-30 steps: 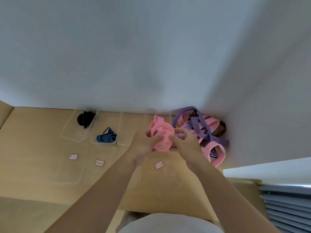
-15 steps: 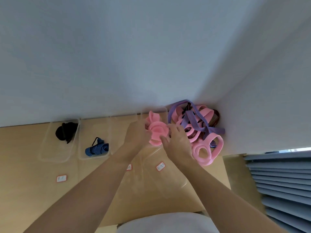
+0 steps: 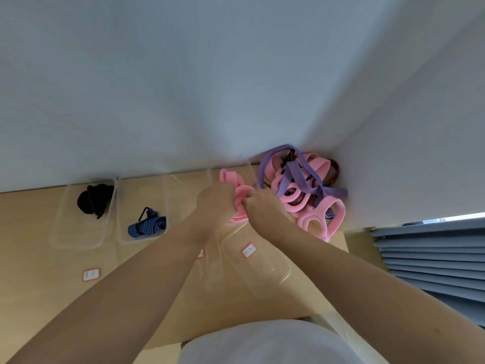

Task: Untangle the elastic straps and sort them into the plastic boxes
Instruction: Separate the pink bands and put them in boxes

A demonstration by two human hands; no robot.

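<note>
While hands [image 3: 215, 203] [image 3: 263, 207] grip pink strap [image 3: 227, 177], tangle [image 3: 301, 190] crowds corner [image 3: 325, 153]

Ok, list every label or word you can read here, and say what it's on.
Nothing can be quoted; all three are on the table.
Left label: faint marks, too blurred to read.
Middle label: mostly hidden, unreadable.
Right label: handwriting, too blurred to read.

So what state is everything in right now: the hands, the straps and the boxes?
Left hand: gripping the pink strap.
Right hand: pinching the same strap.
Pink strap: bunched up between both hands.
Strap pile: tangled, in the wall corner.
Black strap: bundled in the leftmost box.
Blue striped strap: rolled in the second box.
</note>
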